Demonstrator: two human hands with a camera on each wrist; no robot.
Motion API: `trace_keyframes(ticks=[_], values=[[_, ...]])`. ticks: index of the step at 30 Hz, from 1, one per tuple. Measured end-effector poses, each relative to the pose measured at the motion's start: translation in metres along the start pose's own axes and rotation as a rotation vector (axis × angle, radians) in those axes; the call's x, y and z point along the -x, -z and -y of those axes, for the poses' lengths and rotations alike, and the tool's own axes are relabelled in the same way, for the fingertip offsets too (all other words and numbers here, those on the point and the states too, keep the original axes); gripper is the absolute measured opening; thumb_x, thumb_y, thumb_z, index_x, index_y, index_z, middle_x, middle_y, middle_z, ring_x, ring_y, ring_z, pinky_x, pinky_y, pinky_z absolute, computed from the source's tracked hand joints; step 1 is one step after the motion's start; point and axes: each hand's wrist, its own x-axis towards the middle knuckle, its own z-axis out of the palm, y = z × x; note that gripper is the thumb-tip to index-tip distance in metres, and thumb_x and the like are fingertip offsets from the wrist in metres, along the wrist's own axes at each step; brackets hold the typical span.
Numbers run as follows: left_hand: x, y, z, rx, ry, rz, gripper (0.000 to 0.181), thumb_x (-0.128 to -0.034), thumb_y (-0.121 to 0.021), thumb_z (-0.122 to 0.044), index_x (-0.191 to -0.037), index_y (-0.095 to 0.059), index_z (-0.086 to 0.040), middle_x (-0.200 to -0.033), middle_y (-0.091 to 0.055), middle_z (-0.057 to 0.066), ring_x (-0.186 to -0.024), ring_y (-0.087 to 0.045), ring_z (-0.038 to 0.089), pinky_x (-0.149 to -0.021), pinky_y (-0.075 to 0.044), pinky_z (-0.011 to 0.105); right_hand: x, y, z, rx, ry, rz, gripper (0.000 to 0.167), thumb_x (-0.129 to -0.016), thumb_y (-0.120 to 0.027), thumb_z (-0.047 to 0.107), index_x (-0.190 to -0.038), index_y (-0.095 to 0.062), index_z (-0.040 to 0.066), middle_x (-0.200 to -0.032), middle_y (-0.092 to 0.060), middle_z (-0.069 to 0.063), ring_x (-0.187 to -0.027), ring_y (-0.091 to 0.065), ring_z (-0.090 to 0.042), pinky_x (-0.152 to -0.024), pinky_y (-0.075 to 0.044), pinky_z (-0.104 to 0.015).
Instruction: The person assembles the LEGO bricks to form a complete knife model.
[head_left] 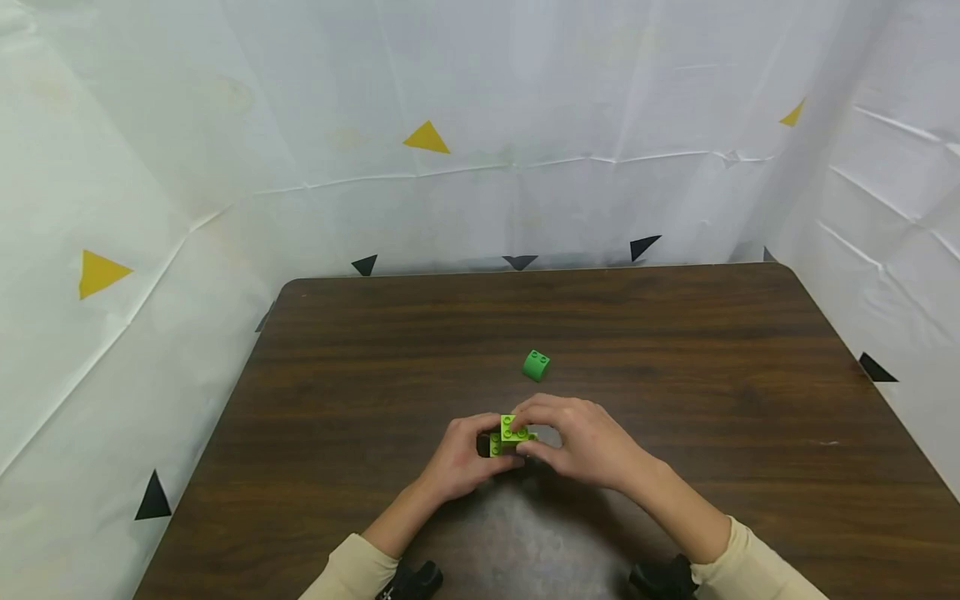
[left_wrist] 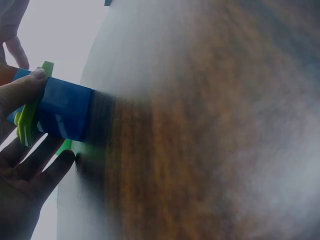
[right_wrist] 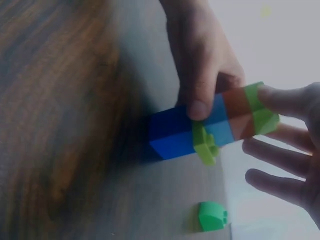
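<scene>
A stack of bricks stands between the hands. In the right wrist view it has a dark blue brick [right_wrist: 172,135] at the bottom, a thin lime piece [right_wrist: 204,145] jutting out, a lighter blue brick [right_wrist: 219,122], an orange-brown brick [right_wrist: 239,114] and a lime brick [right_wrist: 262,112] on top. My left hand [head_left: 459,460] grips the stack, its thumb against the lime piece and lighter blue brick. My right hand [head_left: 588,437] pinches the top lime brick with thumb and index finger; its other fingers are spread. Whether the base touches the table cannot be told.
A loose green brick [head_left: 536,365] with a curved side lies on the brown table [head_left: 360,358], beyond the hands. White sheeting [head_left: 525,83] with yellow and black triangles surrounds the table's back and sides.
</scene>
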Motion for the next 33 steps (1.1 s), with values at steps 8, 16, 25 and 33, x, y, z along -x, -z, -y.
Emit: trace_keyframes(ticks=[8, 16, 25, 33], values=[[-0.001, 0.000, -0.002, -0.006, -0.012, 0.008, 0.034, -0.0793, -0.084, -0.028, -0.109, -0.070, -0.020, -0.100, -0.069, -0.011, -0.089, -0.064, 0.005, -0.078, -0.052, 0.029, -0.006, 0.014, -0.009, -0.085, 0.024, 0.020, 0.021, -0.089, -0.074, 0.022, -0.110, -0.073, 0.020, -0.114, -0.067, 0.011, -0.099, -0.065, -0.009, -0.077, -0.054, -0.035], [-0.002, 0.000, -0.003, -0.027, 0.006, -0.006, 0.033, -0.0758, -0.087, -0.025, -0.104, -0.070, -0.017, -0.095, -0.068, -0.011, -0.085, -0.062, 0.005, -0.077, -0.050, 0.027, -0.016, 0.025, -0.028, -0.092, -0.097, -0.097, 0.024, -0.086, -0.077, 0.013, -0.109, -0.072, 0.016, -0.105, -0.070, 0.004, -0.091, -0.068, -0.009, -0.075, -0.056, -0.038], [-0.002, -0.001, 0.000, -0.041, -0.008, -0.023, 0.035, -0.0750, -0.087, -0.026, -0.105, -0.071, -0.016, -0.095, -0.069, -0.010, -0.084, -0.062, 0.005, -0.076, -0.050, 0.026, -0.028, 0.018, -0.058, 0.069, -0.301, -0.158, 0.034, -0.084, -0.079, 0.016, -0.116, -0.071, 0.009, -0.108, -0.070, -0.004, -0.092, -0.069, -0.022, -0.075, -0.054, -0.045], [-0.003, -0.002, 0.000, -0.031, 0.021, -0.012, 0.034, -0.0760, -0.087, -0.027, -0.105, -0.071, -0.017, -0.096, -0.068, -0.011, -0.084, -0.061, 0.005, -0.076, -0.050, 0.026, -0.035, -0.003, -0.092, 0.136, -0.374, -0.134, 0.041, -0.084, -0.079, 0.021, -0.123, -0.069, 0.011, -0.116, -0.067, -0.006, -0.101, -0.066, -0.025, -0.078, -0.052, -0.048]])
